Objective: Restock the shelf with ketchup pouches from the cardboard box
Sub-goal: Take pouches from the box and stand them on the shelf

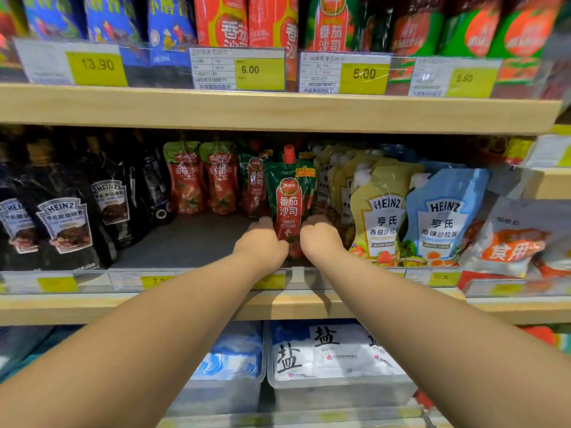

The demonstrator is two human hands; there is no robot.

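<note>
A green and red ketchup pouch [289, 193] with a red cap stands upright near the front of the middle shelf [191, 242]. My left hand [262, 242] grips its lower left side and my right hand [321, 237] grips its lower right side. Behind it stand another green ketchup pouch [255, 183] and two red tomato pouches [200, 180] at the back of the shelf. The cardboard box is not in view.
Black Heinz pouches [66, 220] fill the shelf's left. Yellow [381, 217] and blue Heinz pouches [445, 217] crowd the right. Bare grey shelf floor lies left of my hands. Price tags [154, 282] line the shelf edge; salt bags [327, 350] sit in tubs below.
</note>
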